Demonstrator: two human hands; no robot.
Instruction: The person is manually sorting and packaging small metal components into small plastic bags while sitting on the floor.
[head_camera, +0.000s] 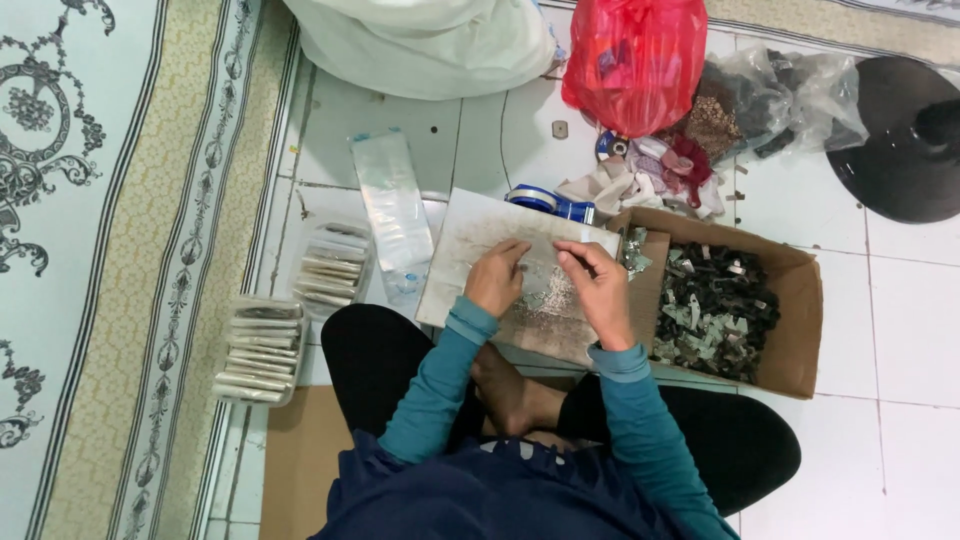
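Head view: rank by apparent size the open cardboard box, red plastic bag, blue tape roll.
1. Open brown cardboard box of small dark parts, largest.
2. Red plastic bag, smaller, though its top is cut off by the frame edge.
3. Blue tape roll, clearly smallest.

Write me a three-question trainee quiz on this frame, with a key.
1. True or false: both hands, left hand and right hand, are over the flat board.
2. Which lies on the person's right? A) cardboard box of small dark parts B) stacked packets in a clear tray C) patterned rug
3. What colour is the plastic bag at the top of the picture?

Key: 1 true; 2 A; 3 red.
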